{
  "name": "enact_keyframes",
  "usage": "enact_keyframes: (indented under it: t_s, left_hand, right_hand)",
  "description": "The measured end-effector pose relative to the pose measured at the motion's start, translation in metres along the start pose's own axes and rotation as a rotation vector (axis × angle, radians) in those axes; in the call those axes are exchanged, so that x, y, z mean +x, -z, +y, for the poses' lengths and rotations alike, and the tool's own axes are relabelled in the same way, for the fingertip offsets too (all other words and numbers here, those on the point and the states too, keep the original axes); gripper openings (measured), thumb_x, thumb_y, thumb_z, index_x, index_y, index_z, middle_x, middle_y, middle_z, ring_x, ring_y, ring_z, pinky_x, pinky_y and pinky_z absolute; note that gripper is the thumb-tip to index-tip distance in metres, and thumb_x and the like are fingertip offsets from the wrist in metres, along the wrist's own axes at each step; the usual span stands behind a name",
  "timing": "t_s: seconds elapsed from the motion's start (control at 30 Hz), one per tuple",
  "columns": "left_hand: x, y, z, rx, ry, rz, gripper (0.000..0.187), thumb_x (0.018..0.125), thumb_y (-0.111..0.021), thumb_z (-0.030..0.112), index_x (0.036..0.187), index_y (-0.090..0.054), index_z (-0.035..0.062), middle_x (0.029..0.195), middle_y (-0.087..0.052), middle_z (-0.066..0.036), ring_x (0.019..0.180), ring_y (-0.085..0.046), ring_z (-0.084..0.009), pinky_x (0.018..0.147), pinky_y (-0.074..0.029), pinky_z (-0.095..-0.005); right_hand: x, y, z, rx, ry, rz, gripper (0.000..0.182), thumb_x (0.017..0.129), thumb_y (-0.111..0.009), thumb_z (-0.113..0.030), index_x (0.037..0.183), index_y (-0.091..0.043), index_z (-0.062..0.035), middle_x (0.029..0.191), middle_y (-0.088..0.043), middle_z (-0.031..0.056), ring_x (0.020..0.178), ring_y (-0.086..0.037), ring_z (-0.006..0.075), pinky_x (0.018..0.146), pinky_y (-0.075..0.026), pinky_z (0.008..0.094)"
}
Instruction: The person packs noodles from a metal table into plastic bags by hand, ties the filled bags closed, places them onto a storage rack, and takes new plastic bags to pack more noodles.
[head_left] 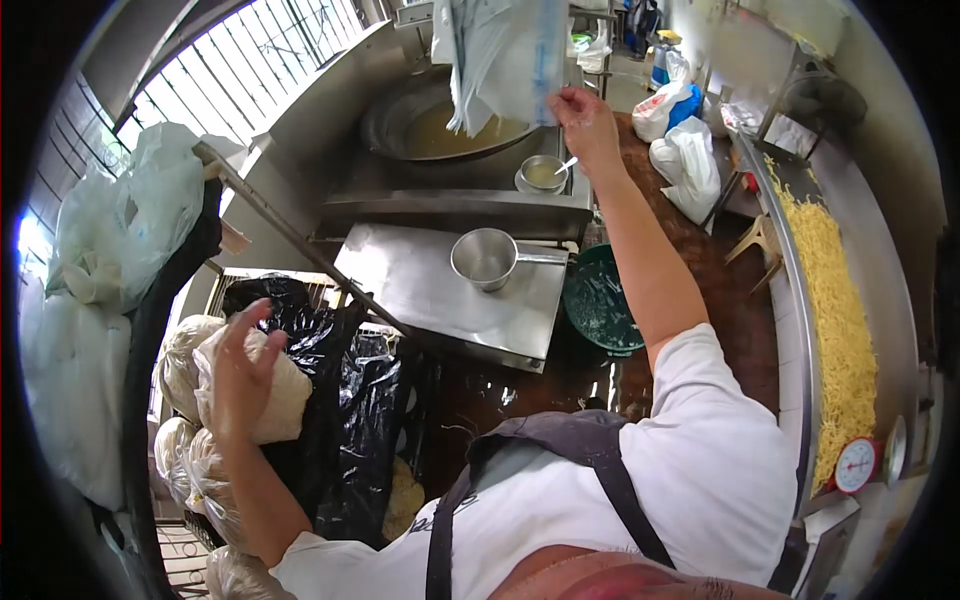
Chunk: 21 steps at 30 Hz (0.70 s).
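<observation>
My right hand (pixel 588 125) is raised, its fingertips pinching the lower right edge of a hanging bunch of whitish plastic bags (pixel 505 65) with a blue print. My left hand (pixel 243 370) is held up on the left with its fingers apart and nothing in it. Just behind it are clear bags filled with something pale (pixel 282 395). Below the hanging plastic bags lies a large wok (pixel 380 140) with cloudy yellowish liquid. A small bowl (pixel 543 174) with a spoon in it stands on the ledge close to my right forearm.
A metal saucepan (pixel 484 258) sits on a steel table (pixel 400 262), beside a green tub (pixel 603 300) on the wet floor. Yellow noodles (pixel 830 310) fill a long steel trough at right, near a dial scale (pixel 856 465). Black plastic sheeting (pixel 365 410) and a sloping bar (pixel 290 235) are at left.
</observation>
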<state>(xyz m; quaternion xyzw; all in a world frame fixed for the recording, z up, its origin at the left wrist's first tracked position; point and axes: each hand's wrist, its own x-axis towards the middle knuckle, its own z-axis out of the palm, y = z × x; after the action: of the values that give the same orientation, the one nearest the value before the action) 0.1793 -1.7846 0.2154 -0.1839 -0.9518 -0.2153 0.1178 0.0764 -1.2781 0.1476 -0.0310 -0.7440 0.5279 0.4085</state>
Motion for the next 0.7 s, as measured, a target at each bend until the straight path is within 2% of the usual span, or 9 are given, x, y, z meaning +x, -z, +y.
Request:
enact_keyframes:
  t_s: [0.07,0.17,0.27,0.37,0.43,0.5,0.57,0.67,0.7]
  left_hand:
    - [0.004,-0.017,0.062,-0.062,0.024,0.008,0.044,0.085,-0.07,0.013,0.127,-0.059,0.0042,0.11,-0.069,-0.013,0.104,-0.064,-0.0272,0.097,-0.046,-0.0382]
    - [0.04,-0.07,0.111,-0.256,-0.159,0.114,0.06,0.079,-0.075,0.011,0.135,-0.054,0.0084,0.118,-0.067,-0.013,0.11,-0.063,-0.0259,0.098,-0.046,-0.037]
    - [0.105,-0.137,0.182,-0.336,-0.29,0.262,0.068,0.083,-0.075,0.019,0.143,-0.044,0.008,0.132,-0.059,-0.016,0.125,-0.055,-0.0267,0.103,-0.044,-0.0416]
    - [0.192,-0.214,0.241,-0.114,-0.319,0.661,0.071,0.079,-0.078,0.022,0.138,-0.045,0.0004,0.124,-0.062,-0.02,0.114,-0.06,-0.035,0.097,-0.046,-0.0407]
    - [0.237,-0.24,0.254,-0.292,-0.244,0.61,0.058,0.081,-0.076,0.02,0.13,-0.052,-0.0014,0.113,-0.066,-0.02,0.102,-0.064,-0.0333,0.089,-0.049,-0.0396]
    - [0.252,-0.246,0.27,-0.474,-0.172,0.565,0.045,0.083,-0.073,0.018,0.12,-0.058,-0.0031,0.102,-0.069,-0.018,0.09,-0.067,-0.0287,0.081,-0.05,-0.0372]
    - [0.25,-0.237,0.287,-0.648,-0.1,0.509,0.032,0.085,-0.072,0.015,0.109,-0.063,-0.0046,0.091,-0.072,-0.013,0.078,-0.067,-0.0211,0.073,-0.05,-0.0334]
    - [0.235,-0.224,0.314,-0.866,-0.152,0.51,0.023,0.087,-0.071,0.011,0.104,-0.067,-0.0046,0.093,-0.071,-0.006,0.082,-0.062,-0.0089,0.074,-0.048,-0.0238]
    - [0.231,-0.221,0.319,-0.851,-0.194,0.518,0.023,0.087,-0.072,0.01,0.105,-0.068,-0.0045,0.094,-0.071,-0.006,0.082,-0.063,-0.0094,0.075,-0.048,-0.0242]
  right_hand:
    - [0.001,0.027,-0.01,-0.042,0.065,0.06,0.022,0.09,-0.069,-0.018,0.096,-0.067,0.0031,0.08,-0.068,0.0026,0.076,-0.061,0.009,0.069,-0.048,0.0248]
    - [0.037,0.076,0.04,0.156,0.053,0.11,0.024,0.088,-0.071,-0.017,0.098,-0.066,0.004,0.084,-0.07,0.0051,0.078,-0.064,0.0116,0.072,-0.05,0.0268]
    - [0.068,0.131,0.026,0.034,0.109,0.133,0.016,0.087,-0.066,-0.012,0.097,-0.067,0.0006,0.084,-0.068,0.0078,0.076,-0.064,0.0189,0.072,-0.051,0.0326]
    - [0.127,0.154,0.038,-0.531,0.767,0.67,0.024,0.082,-0.064,-0.004,0.105,-0.064,-0.001,0.094,-0.065,0.0126,0.091,-0.062,0.0286,0.08,-0.049,0.0403]
    - [0.107,0.138,0.006,-0.179,0.757,0.571,0.04,0.078,-0.063,-0.002,0.117,-0.057,-0.0027,0.105,-0.06,0.0159,0.103,-0.054,0.0355,0.089,-0.044,0.0468]
    - [0.067,0.117,0.01,-0.21,0.733,0.132,0.043,0.078,-0.066,-0.006,0.119,-0.055,-0.0027,0.113,-0.057,0.0171,0.105,-0.053,0.0348,0.09,-0.044,0.0462]
    - [0.05,0.086,0.016,-0.179,0.724,-0.007,0.035,0.078,-0.07,-0.009,0.111,-0.06,-0.0017,0.106,-0.061,0.0153,0.098,-0.057,0.0329,0.084,-0.047,0.0448]
    - [0.056,0.074,0.033,-0.012,0.695,-0.164,0.045,0.078,-0.077,-0.015,0.118,-0.06,-0.0025,0.105,-0.062,0.0161,0.095,-0.061,0.034,0.082,-0.049,0.0405]
    - [0.061,0.073,0.033,0.086,0.573,-0.272,0.041,0.077,-0.078,-0.018,0.112,-0.064,-0.0018,0.1,-0.066,0.0145,0.087,-0.064,0.0302,0.076,-0.051,0.0368]
